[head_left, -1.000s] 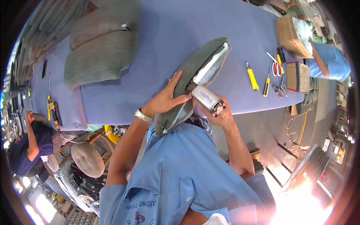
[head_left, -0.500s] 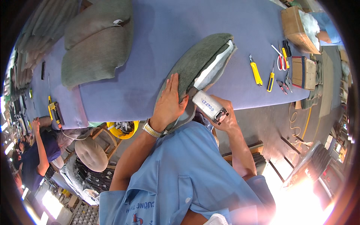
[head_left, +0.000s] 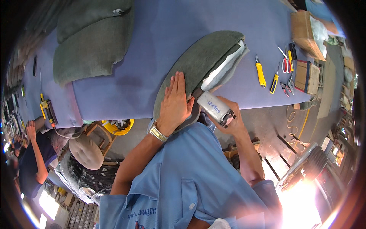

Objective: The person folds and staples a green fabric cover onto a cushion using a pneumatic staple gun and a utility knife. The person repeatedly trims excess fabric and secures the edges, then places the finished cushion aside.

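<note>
A curved cushion piece covered in grey-green fabric (head_left: 202,57) lies aslant before me on the blue-topped table, its rounded end pointing far right. Along its right side the cover gapes and white padding (head_left: 223,70) shows. My left hand (head_left: 174,105) rests flat on the near part of the fabric, fingers straight and the thumb toward the seam edge. A silver staple gun (head_left: 214,105) is gripped in my right hand (head_left: 233,120); its nose meets the cushion's edge beside my left thumb. The cushion's lowest part is hidden behind my left hand and wrist.
On the right lie a yellow utility knife (head_left: 260,74), a yellow screwdriver (head_left: 274,83), scissors (head_left: 285,64) and pliers (head_left: 284,88), near cardboard boxes (head_left: 304,32). Another covered cushion (head_left: 89,57) lies at left. Below the table edge stands a yellow bucket (head_left: 127,129); a co-worker (head_left: 36,156) is far left.
The view has shifted slightly, so the things at the left sit further left. Both hands keep their places on the cushion and staple gun, whose nose remains at the cushion's edge.
</note>
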`<state>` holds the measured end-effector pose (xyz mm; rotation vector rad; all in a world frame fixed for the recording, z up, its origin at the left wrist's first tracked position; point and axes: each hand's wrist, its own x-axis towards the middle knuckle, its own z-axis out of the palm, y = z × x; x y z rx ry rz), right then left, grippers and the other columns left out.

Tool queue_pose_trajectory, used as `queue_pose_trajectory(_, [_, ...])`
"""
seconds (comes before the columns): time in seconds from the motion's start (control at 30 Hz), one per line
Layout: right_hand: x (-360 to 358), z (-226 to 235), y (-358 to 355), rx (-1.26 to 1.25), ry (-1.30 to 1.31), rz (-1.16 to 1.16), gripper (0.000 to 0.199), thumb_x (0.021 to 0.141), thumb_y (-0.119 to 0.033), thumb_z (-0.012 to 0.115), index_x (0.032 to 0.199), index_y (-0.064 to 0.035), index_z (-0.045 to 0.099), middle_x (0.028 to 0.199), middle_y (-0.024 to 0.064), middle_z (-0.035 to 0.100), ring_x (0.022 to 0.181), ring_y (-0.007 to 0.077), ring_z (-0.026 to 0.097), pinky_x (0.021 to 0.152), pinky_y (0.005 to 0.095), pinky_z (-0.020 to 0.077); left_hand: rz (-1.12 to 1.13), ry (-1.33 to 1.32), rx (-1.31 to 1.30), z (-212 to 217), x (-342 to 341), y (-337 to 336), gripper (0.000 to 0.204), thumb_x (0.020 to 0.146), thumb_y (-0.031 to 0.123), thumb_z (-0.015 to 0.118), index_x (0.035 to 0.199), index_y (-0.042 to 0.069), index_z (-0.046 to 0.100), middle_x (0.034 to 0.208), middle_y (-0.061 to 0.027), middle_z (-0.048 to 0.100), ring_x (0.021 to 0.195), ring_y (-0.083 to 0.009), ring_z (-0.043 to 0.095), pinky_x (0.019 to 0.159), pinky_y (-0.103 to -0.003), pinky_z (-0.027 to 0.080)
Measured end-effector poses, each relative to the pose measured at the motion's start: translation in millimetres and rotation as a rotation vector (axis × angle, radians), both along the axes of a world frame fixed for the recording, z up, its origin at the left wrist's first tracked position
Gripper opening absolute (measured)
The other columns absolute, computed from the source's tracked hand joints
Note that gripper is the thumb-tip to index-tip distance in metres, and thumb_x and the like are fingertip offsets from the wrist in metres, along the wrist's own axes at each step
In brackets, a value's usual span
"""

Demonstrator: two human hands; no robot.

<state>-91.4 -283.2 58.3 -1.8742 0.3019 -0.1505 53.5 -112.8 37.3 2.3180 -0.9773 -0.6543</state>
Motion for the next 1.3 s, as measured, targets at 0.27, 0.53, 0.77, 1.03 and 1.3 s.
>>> queue_pose_trajectory(0.27, [1.0, 22.2, 5.5, -0.079, 0.101, 0.031, 0.035, 0.075, -0.005, 0.08, 0.107, 0.0028, 0.07, 0.093, 0.0168, 0.071, 0.074, 0.0297, 0.071, 0.068, 0.0343, 0.0549, -0.022, 0.031, -0.005, 3.7, 2.0, 4.7, 0.096, 0.081, 0.008, 0.073, 0.159, -0.01, 0.02, 0.16, -0.0307, 0.036, 0.148, -0.0464, 0.039, 0.12, -0.049, 0.04])
queue_pose_trajectory(0.53, [-5.4, 2.3, 16.1, -0.001, 0.001, -0.071, 0.032, 0.075, -0.003, 0.078, 0.104, 0.0053, 0.068, 0.092, 0.0162, 0.069, 0.073, 0.0294, 0.068, 0.067, 0.0335, 0.0531, -0.005, 0.041, -0.009, -2.2, -1.0, 0.9, 0.098, 0.079, 0.005, 0.074, 0.16, -0.009, 0.021, 0.163, -0.0297, 0.033, 0.151, -0.0449, 0.035, 0.12, -0.054, 0.039])
queue_pose_trajectory(0.77, [-4.1, 22.1, 23.0, -0.085, 0.096, -0.047, 0.03, 0.075, -0.004, 0.078, 0.104, 0.0038, 0.07, 0.091, 0.0166, 0.069, 0.073, 0.0299, 0.068, 0.067, 0.0349, 0.0541, 0.003, 0.084, -0.037, 1.2, 0.8, 3.8, 0.102, 0.076, 0.001, 0.075, 0.16, -0.008, 0.019, 0.164, -0.0289, 0.031, 0.153, -0.0451, 0.033, 0.121, -0.055, 0.037])
queue_pose_trajectory(1.03, [-10.3, 6.8, 20.9, -0.105, -0.021, 0.042, 0.064, 0.066, 0.001, 0.083, 0.125, 0.0039, 0.06, 0.104, 0.0209, 0.071, 0.079, 0.0344, 0.071, 0.073, 0.0382, 0.0562, 0.009, 0.109, -0.025, 1.1, -1.5, 3.9, 0.107, 0.074, 0.002, 0.079, 0.161, -0.007, 0.018, 0.166, -0.0284, 0.028, 0.154, -0.0461, 0.03, 0.12, -0.058, 0.037])
queue_pose_trajectory(1.3, [-6.1, 5.8, 30.3, 0.001, 0.02, -0.041, 0.033, 0.077, 0.002, 0.074, 0.11, 0.0042, 0.069, 0.094, 0.0143, 0.069, 0.077, 0.0228, 0.067, 0.071, 0.0324, 0.0531, -0.216, 0.269, -0.148, 1.5, 29.7, 14.5, 0.121, 0.076, 0.025, 0.09, 0.168, 0.006, 0.013, 0.171, -0.027, 0.018, 0.16, -0.0401, 0.018, 0.128, -0.053, 0.022])
